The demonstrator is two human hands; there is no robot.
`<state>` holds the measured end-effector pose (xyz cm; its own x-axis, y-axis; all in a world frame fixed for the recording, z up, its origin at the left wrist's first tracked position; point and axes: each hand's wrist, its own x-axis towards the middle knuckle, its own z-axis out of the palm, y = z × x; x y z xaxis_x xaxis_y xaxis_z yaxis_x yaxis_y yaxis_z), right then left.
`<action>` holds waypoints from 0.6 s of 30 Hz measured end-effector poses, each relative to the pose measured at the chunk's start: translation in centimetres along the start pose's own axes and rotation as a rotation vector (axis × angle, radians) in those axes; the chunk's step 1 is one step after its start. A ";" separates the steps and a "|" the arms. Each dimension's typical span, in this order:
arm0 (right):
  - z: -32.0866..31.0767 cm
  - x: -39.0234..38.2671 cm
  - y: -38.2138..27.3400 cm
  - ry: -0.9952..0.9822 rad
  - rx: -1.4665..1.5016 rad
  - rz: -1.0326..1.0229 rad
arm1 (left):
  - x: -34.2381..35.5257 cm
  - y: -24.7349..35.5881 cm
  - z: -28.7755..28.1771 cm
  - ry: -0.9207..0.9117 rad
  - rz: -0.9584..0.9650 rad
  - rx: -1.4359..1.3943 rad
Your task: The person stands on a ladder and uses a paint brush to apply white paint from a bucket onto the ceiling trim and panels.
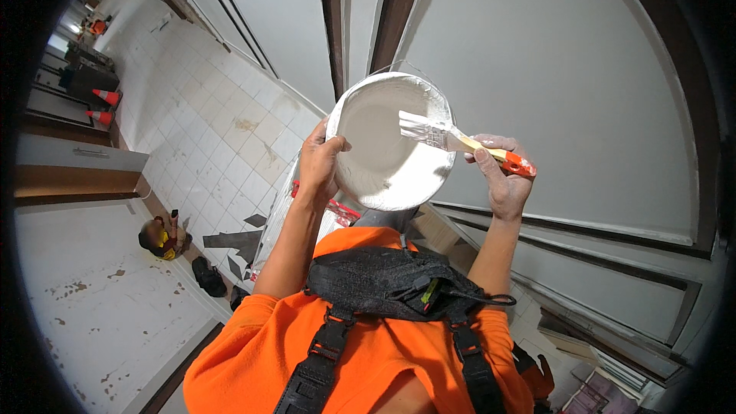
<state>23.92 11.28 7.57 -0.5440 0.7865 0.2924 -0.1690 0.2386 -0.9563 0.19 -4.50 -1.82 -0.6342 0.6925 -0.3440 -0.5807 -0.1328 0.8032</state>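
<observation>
My left hand (320, 159) grips the rim of a round paint bucket (360, 184), its thumb over the inner edge and its fingers hidden outside. White paint coats the bucket's inside, and a thin wire handle arches beyond its far rim. In my right hand (506, 184) is a paintbrush (460, 141) with a wooden handle tipped in red. The brush's bristles are white with paint and lie over the bucket's opening, pointing left. Whether they touch the inner wall I cannot tell.
Pale wall panels (560, 92) with dark trim rise ahead and to the right. At the left, a person (162, 239) sits against a peeling wall (100, 284), near a black bag (208, 276). Orange-and-white cones (106, 97) stand farther along the tiled floor (207, 123).
</observation>
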 end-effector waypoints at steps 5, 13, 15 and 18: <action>0.0 -0.3 0.4 0.024 0.047 -0.006 | 0.2 -0.4 -0.5 -0.011 -0.006 -0.014; 0.9 -0.6 -2.2 0.114 0.041 -0.141 | 0.5 -0.7 -0.5 0.004 -0.003 -0.021; 1.3 -0.6 -3.1 0.188 0.079 -0.333 | 0.6 -0.5 -0.4 -0.006 -0.002 -0.015; 2.6 -1.2 -2.1 0.212 -0.007 -0.423 | 0.6 -0.3 -0.3 0.032 0.004 0.016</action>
<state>22.78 8.35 9.19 -0.2487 0.7179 0.6502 -0.3343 0.5664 -0.7532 -0.19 -4.22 -2.45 -0.6527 0.6689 -0.3557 -0.5698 -0.1239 0.8124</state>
